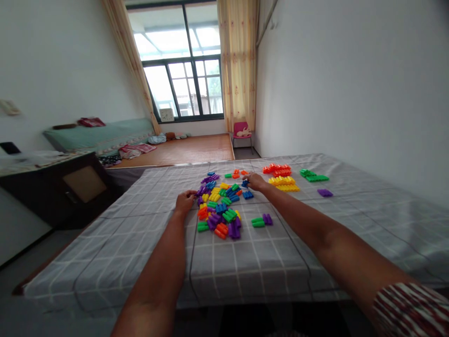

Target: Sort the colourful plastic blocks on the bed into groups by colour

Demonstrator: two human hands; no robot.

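A loose pile of coloured plastic building blocks [214, 197] in purple, blue, green, yellow and orange lies mid-bed on the checked sheet. At the pile's left edge, my left hand [185, 201] has its fingers closed at a purple block [199, 192]; the fingertips are partly hidden. My right hand [256, 181] reaches past the pile's right side, its fingers pinched on a dark blue block [245, 184]. Just below those fingers lies another blue block [248, 194]. Behind them are a few orange blocks [236, 174].
Right of my right hand stand orange rows [277, 169], yellow rows [284, 183], green rows [315, 176] and a purple block [325, 192]. Nearer me lie a green block [258, 222] and a purple one [267, 219]. A dark cabinet [52, 187] stands left.
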